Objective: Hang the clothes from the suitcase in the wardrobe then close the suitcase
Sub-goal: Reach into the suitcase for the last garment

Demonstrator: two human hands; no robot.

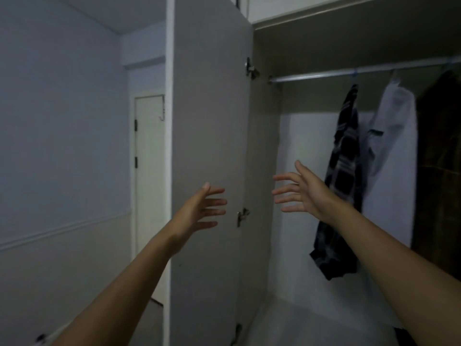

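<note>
Hands raised, empty, fingers spread: left hand [202, 208] before wardrobe door [209, 121], right hand [308, 193] near plaid shirt [341, 186]. That, white shirt [396, 136], dark garment [441, 158] bunched toward right end of rail [311, 76], likely saving room. Suitcase out of view.

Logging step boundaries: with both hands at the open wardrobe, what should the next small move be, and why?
Probably lower both hands and turn toward the suitcase, which is out of view. The left hand and right hand hold nothing, and the plaid shirt already hangs on the rail.
</note>
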